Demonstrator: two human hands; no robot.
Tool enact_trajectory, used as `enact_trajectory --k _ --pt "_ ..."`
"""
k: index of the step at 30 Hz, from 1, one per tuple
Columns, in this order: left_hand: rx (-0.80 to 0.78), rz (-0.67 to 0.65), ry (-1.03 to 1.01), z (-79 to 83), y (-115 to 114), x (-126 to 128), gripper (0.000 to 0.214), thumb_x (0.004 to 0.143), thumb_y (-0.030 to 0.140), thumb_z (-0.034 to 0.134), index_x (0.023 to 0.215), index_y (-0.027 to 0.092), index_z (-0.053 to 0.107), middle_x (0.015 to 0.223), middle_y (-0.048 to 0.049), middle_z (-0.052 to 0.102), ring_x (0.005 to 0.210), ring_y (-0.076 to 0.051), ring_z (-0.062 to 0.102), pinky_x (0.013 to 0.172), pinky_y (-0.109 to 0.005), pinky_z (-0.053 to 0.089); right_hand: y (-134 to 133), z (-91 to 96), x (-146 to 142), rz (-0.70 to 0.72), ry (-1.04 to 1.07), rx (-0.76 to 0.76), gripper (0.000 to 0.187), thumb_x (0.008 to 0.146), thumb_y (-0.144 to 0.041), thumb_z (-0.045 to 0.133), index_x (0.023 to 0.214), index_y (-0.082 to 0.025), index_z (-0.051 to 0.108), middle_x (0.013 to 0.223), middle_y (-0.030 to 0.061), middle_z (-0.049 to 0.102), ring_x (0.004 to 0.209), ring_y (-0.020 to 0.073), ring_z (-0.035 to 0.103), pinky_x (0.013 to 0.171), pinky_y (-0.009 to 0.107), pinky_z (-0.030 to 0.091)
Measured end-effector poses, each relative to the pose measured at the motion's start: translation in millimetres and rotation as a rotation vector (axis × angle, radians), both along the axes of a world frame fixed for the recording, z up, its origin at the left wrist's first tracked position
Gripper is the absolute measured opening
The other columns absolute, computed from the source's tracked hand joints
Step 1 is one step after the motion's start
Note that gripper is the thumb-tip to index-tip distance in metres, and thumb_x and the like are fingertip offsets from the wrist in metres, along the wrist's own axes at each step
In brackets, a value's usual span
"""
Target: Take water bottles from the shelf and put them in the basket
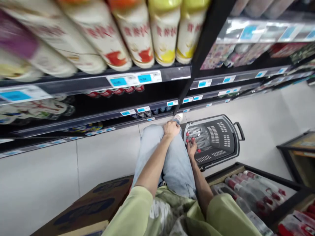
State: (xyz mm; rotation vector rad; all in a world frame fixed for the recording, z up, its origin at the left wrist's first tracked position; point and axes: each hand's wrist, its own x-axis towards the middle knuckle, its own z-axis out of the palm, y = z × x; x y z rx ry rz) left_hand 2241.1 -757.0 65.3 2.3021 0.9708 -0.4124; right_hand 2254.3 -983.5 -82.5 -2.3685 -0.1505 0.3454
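Left hand (171, 128) lies palm down on the raised knee of the person's light blue jeans (176, 164), fingers loosely spread and holding nothing. Just to its right and a little nearer, the right hand (191, 146), nails painted red, bends its fingers over the left rim of a dark grey perforated plastic shopping basket (221, 137) and holds it. The basket stands on the pale tiled floor (265, 121), near the foot of the black store shelving (157, 95), its loop handle on the far right side. Tall white bottles with yellow and orange caps (164, 36) lie along the upper shelf on the left. A brown cardboard box (98, 203) sits near left, and clear red-capped bottles in a dark tray (253, 193) sit near right.
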Motion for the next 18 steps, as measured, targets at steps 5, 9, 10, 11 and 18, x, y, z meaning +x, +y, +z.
enact_trajectory --k 5,9,10,11,18 --pt "0.013 -0.039 -0.153 -5.8 -16.9 -13.0 0.041 0.113 0.025 0.049 0.13 0.013 0.084 0.144 -0.0223 0.076 0.141 -0.038 0.067 0.119 -0.046 0.056 -9.7 38.7 -28.1 0.074 -0.127 0.243 0.038 0.084 -0.069 0.058 0.081 -0.031 0.062 0.079 0.0047 0.07 0.088 0.0328 0.07 0.081 0.046 0.061" --pt "0.016 -0.017 -0.308 -13.6 -33.6 -26.5 0.038 0.112 0.023 0.052 0.135 0.015 0.082 0.151 -0.0204 0.073 0.145 -0.038 0.064 0.124 -0.05 0.054 -31.5 60.6 -27.9 0.05 -0.212 0.308 0.043 0.085 -0.07 0.053 0.085 -0.029 0.067 0.082 0.0092 0.075 0.078 0.0325 0.072 0.073 0.045 0.06" --pt "0.015 0.004 -0.344 -17.1 -37.6 -30.1 0.038 0.111 0.023 0.056 0.137 0.015 0.082 0.156 -0.0198 0.071 0.145 -0.038 0.064 0.126 -0.051 0.054 -34.2 64.4 -25.4 -0.003 -0.198 0.303 0.045 0.085 -0.069 0.054 0.087 -0.027 0.07 0.085 0.0119 0.078 0.078 0.0319 0.073 0.073 0.043 0.06" --pt "0.008 0.041 -0.393 -21.4 -41.2 -33.7 0.039 0.108 0.02 0.059 0.14 0.016 0.081 0.161 -0.0194 0.068 0.146 -0.038 0.063 0.129 -0.053 0.052 -33.8 68.2 -21.5 -0.041 -0.176 0.303 0.049 0.084 -0.069 0.054 0.091 -0.024 0.073 0.091 0.0154 0.081 0.081 0.0321 0.076 0.075 0.042 0.061" --pt "-0.234 0.325 -0.595 -55.8 -49.8 -66.5 0.058 0.103 0.017 0.059 0.161 0.017 0.069 0.174 -0.0169 0.058 0.163 -0.032 0.055 0.141 -0.047 0.042 77.8 116.5 -1.9 0.457 -0.082 0.088 0.063 0.097 -0.052 0.056 0.139 -0.011 0.078 0.154 0.0249 0.073 0.146 0.0347 0.067 0.124 0.046 0.051"
